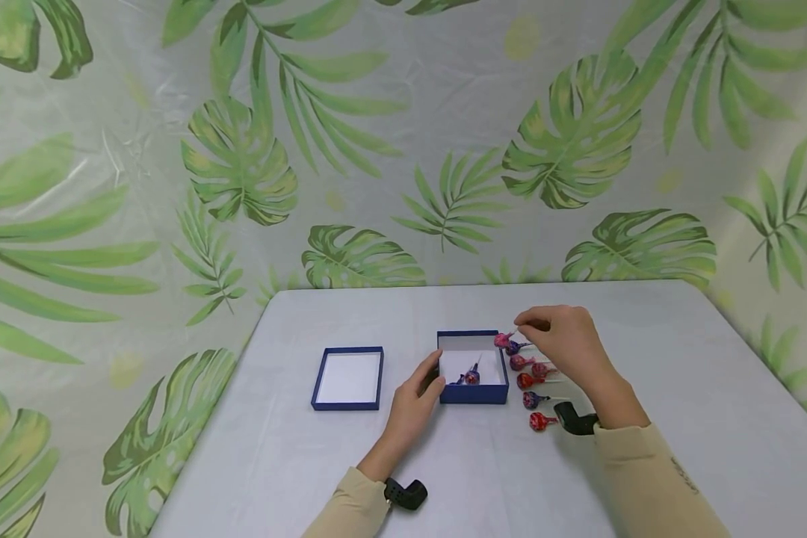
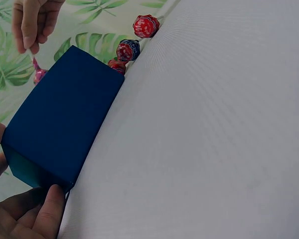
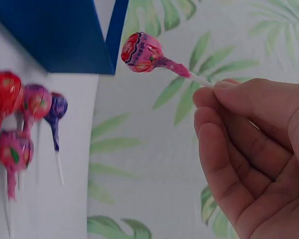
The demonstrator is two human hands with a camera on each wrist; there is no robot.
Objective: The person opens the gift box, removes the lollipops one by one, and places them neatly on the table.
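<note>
My right hand (image 1: 568,344) pinches the white stick of a pink lollipop (image 3: 142,52) between thumb and fingertips. In the head view this lollipop hangs over the right rim of an open blue box (image 1: 474,394). My left hand (image 1: 413,400) holds the box at its left side, thumb by the front corner, as the left wrist view also shows. Inside the box, towards the front, lie wrapped lollipops, one a red and blue lollipop (image 1: 472,375) with its stick pointing up.
Several lollipops lie in a column right of the box, among them a red lollipop (image 1: 539,421) nearest me and a dark blue lollipop (image 1: 533,400). A blue-edged box lid (image 1: 346,407), white inside, lies to the left. A leaf-patterned sheet (image 1: 457,254) hangs behind the white table (image 1: 309,463).
</note>
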